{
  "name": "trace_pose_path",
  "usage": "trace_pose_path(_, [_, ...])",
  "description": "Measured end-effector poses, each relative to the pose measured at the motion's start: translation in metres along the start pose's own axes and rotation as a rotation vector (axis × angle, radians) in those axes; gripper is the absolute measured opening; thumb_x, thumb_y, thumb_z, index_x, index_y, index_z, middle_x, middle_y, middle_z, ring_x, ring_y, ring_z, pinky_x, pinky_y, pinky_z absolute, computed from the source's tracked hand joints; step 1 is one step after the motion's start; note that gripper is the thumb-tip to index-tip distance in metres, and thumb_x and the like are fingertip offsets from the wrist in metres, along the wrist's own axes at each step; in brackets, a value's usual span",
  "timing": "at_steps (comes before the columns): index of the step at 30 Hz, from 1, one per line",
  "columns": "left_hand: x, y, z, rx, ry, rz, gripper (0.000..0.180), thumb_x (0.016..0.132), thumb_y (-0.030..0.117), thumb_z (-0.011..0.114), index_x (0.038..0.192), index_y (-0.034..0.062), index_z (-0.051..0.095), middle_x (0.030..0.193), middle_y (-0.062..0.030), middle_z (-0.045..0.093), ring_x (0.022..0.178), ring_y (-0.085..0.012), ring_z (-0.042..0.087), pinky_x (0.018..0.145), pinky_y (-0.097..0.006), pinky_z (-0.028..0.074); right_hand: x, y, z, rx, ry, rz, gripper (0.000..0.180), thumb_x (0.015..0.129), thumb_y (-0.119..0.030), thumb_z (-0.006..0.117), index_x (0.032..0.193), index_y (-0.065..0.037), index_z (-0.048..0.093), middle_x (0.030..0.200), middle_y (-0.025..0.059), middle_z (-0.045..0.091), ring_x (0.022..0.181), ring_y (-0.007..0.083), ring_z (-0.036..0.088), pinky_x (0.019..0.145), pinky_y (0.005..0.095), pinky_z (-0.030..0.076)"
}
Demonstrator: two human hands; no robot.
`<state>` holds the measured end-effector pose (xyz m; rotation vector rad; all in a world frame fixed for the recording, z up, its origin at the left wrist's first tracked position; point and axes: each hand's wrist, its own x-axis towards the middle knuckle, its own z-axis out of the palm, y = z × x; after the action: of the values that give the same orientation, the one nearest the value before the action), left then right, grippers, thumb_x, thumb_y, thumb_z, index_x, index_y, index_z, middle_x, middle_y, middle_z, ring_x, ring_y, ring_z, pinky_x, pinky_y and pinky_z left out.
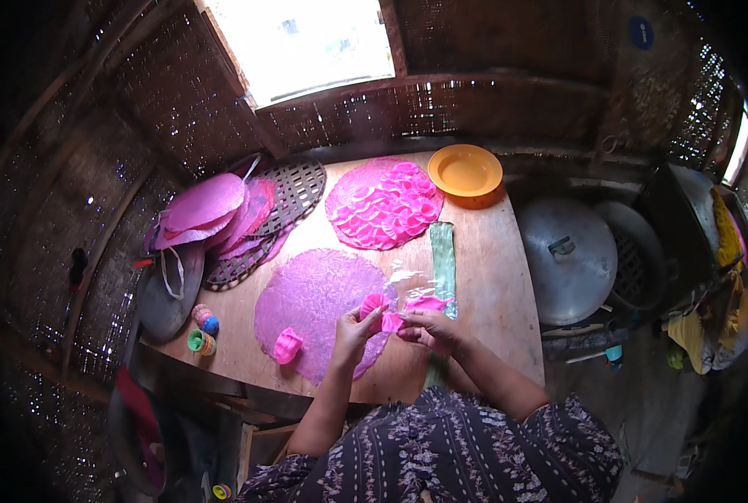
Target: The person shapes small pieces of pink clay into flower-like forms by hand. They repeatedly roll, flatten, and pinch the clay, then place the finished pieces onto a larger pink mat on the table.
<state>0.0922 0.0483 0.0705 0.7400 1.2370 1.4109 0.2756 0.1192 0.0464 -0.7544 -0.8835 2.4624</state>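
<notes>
My left hand (356, 333) pinches one end of a soft pink ruffled strip (390, 322), its material unclear. The strip's other end is between the fingers of my right hand (430, 328), just right of it. Both hands are over the right edge of a round, thin pink sheet (307, 289). A crumpled pink piece (287, 345) rests on that sheet's lower left. Past my right hand lie another flat pink piece (427, 303) and a shiny clear film (409, 277). A long green strip (443, 251), leaf-like, runs beside them and partly under my right arm.
Farther back, a round sheet covered in pink ruffles (386, 205) lies near a yellow plate (465, 170) on the wooden table (491, 277). Pink discs (202, 210) and a dark woven tray (294, 197) are piled left, near small colourful rolls (201, 341). A large lidded pot (567, 261) stands right.
</notes>
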Motion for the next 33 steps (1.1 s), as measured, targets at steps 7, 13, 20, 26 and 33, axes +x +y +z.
trace_pose_path(7, [-0.013, 0.002, -0.001, -0.024, -0.065, -0.009, 0.025, 0.088, 0.011, 0.069, 0.11, -0.0015, 0.065, 0.1, -0.0072, 0.069, 0.087, -0.013, 0.067, 0.078, -0.028, 0.056, -0.003, -0.021, 0.012, -0.404, 0.098, -0.312, 0.028, 0.09, -0.019, 0.067, 0.109, 0.003, 0.066, 0.097, 0.0064, 0.068, 0.086, 0.0115, 0.063, 0.078, 0.026, 0.05])
trace_pose_path(13, [-0.021, 0.015, 0.004, 0.05, -0.119, -0.031, 0.026, 0.087, 0.013, 0.071, 0.107, -0.0031, 0.067, 0.096, -0.0066, 0.07, 0.085, -0.0102, 0.066, 0.076, -0.024, 0.053, -0.014, -0.047, 0.024, -0.734, 0.086, -0.373, 0.021, 0.089, -0.013, 0.066, 0.105, 0.001, 0.069, 0.091, 0.0083, 0.07, 0.075, 0.0128, 0.066, 0.068, 0.0266, 0.053])
trace_pose_path(20, [-0.024, 0.017, 0.014, 0.177, -0.097, 0.057, 0.024, 0.085, 0.01, 0.072, 0.106, -0.0034, 0.067, 0.094, -0.0068, 0.07, 0.083, -0.0101, 0.065, 0.075, -0.025, 0.053, -0.021, -0.057, 0.029, -0.964, 0.044, -0.417, 0.024, 0.085, -0.009, 0.069, 0.107, -0.001, 0.068, 0.092, 0.0098, 0.07, 0.079, 0.0145, 0.068, 0.071, 0.0285, 0.055])
trace_pose_path(26, [-0.023, 0.012, 0.014, 0.158, -0.16, 0.083, 0.023, 0.085, 0.007, 0.071, 0.106, -0.0035, 0.067, 0.095, -0.0081, 0.07, 0.083, -0.0113, 0.066, 0.075, -0.026, 0.053, -0.018, -0.056, 0.024, -0.928, -0.047, -0.506, 0.036, 0.081, -0.01, 0.074, 0.115, -0.003, 0.064, 0.096, 0.0103, 0.069, 0.088, 0.0175, 0.067, 0.08, 0.031, 0.054])
trace_pose_path(33, [-0.021, 0.014, 0.016, 0.274, -0.124, 0.026, 0.023, 0.086, 0.007, 0.07, 0.106, -0.0035, 0.067, 0.094, -0.0076, 0.07, 0.082, -0.0106, 0.065, 0.073, -0.025, 0.053, -0.019, -0.06, 0.02, -0.938, -0.027, -0.438, 0.038, 0.081, -0.013, 0.074, 0.116, -0.003, 0.063, 0.101, 0.012, 0.069, 0.094, 0.0188, 0.067, 0.084, 0.0324, 0.054])
